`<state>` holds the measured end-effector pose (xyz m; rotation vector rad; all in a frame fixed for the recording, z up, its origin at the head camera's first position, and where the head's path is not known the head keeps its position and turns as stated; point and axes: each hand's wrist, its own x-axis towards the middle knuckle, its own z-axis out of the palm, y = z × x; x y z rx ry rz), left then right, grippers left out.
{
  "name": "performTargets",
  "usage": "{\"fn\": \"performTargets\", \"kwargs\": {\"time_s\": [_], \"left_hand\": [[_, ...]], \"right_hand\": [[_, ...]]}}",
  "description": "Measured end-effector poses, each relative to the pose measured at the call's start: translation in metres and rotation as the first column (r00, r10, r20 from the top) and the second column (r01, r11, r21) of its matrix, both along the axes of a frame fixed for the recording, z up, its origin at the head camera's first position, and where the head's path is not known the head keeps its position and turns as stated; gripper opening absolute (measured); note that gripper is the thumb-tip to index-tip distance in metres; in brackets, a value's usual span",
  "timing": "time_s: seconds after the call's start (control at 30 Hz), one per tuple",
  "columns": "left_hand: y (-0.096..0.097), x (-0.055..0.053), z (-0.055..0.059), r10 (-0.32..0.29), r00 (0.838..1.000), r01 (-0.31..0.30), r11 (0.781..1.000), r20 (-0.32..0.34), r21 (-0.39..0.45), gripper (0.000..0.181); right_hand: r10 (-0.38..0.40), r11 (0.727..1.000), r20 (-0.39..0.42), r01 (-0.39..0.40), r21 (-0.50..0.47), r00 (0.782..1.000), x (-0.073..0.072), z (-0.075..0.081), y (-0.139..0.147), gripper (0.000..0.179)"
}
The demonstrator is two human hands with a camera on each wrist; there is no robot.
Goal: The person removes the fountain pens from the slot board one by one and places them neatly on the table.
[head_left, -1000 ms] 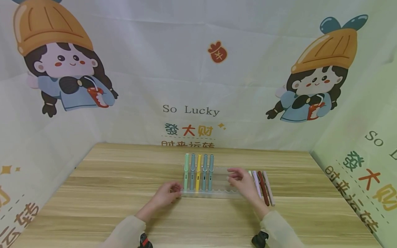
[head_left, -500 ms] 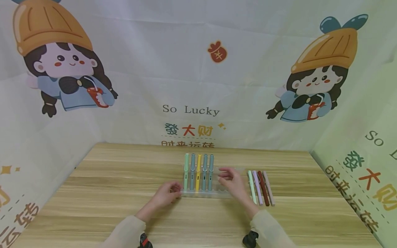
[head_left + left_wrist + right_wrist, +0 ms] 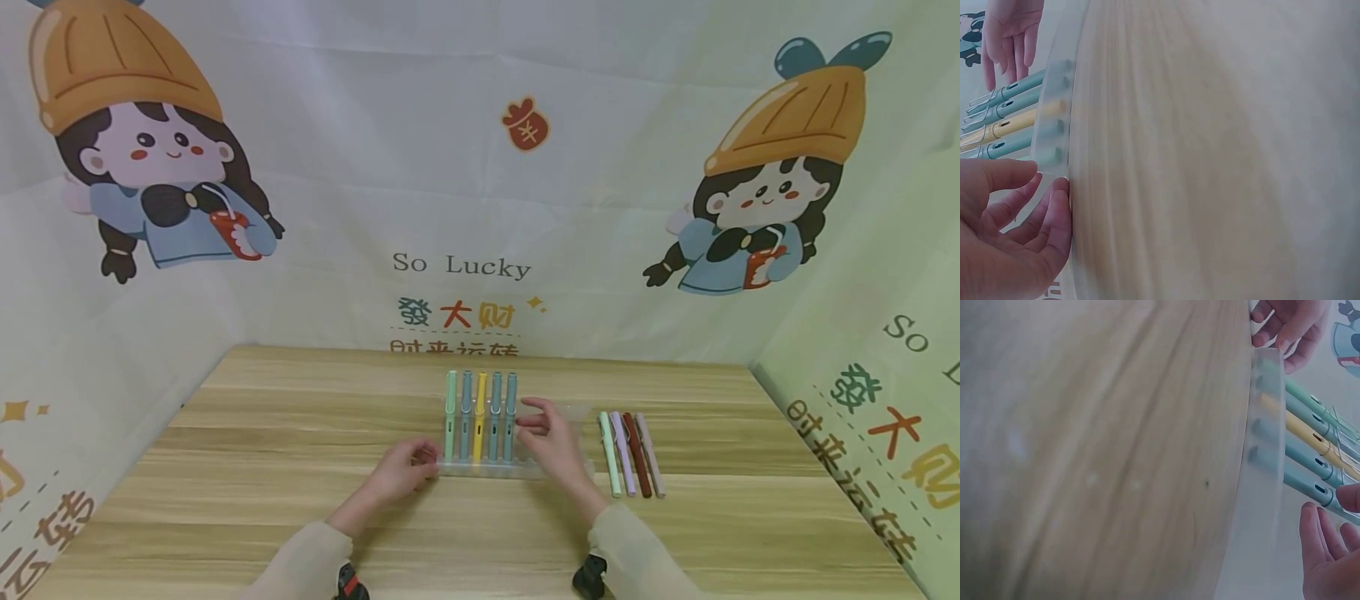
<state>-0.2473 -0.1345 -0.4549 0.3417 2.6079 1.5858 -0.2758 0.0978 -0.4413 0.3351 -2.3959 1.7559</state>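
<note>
A clear plastic pen rack [image 3: 551,472] holds several pens in a row. From the left they are a mint green pen [image 3: 450,417], a blue-grey pen [image 3: 466,417], a yellow pen [image 3: 481,417] and two more blue-grey ones. My left hand [image 3: 411,465] pinches the rack's near left corner, its thumb on the end wall in the left wrist view. Beside the rightmost blue-grey pen [image 3: 511,417] is my right hand [image 3: 553,442], thumb and fingers spread apart with nothing between them. In the right wrist view its thumb [image 3: 1349,497] overlaps that pen's barrel.
Right of the rack, loose pens lie side by side on the wooden table [image 3: 300,417]: a mint one [image 3: 609,454], a lilac one [image 3: 622,454], a dark red one [image 3: 637,454] and a pale mauve one [image 3: 651,454]. A printed cloth [image 3: 360,167] hangs behind.
My right hand has moved left along the rack, from near the loose pens to the rightmost racked pen, uncovering the loose mint pen. My left hand stays at the corner.
</note>
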Motion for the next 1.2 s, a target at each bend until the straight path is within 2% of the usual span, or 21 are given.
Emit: {"fn": "performTargets", "kwargs": {"time_s": [0.27, 0.53, 0.77, 1.2], "left_hand": [[-0.001, -0.002, -0.002, -0.003, 1.000, 0.003, 1.000, -0.006, -0.003, 0.012], [-0.001, -0.002, -0.004, -0.006, 1.000, 0.006, 1.000, -0.008, 0.004, 0.013], [-0.001, -0.002, -0.003, -0.010, 1.000, 0.010, 1.000, -0.010, 0.003, 0.012], [0.001, -0.001, -0.001, -0.006, 1.000, 0.006, 1.000, -0.008, -0.002, 0.011]], "right_hand": [[-0.004, 1.000, 0.011, 0.004, 0.018, 1.000, -0.004, -0.002, -0.006, 0.044], [-0.003, 0.999, -0.010, 0.003, 0.046, 1.000, -0.006, -0.003, -0.010, 0.046], [-0.005, 0.999, -0.032, 0.007, 0.051, 0.999, -0.006, -0.003, -0.013, 0.046], [-0.010, 0.998, -0.025, 0.011, 0.056, 1.000, -0.008, -0.004, -0.014, 0.047]]}}
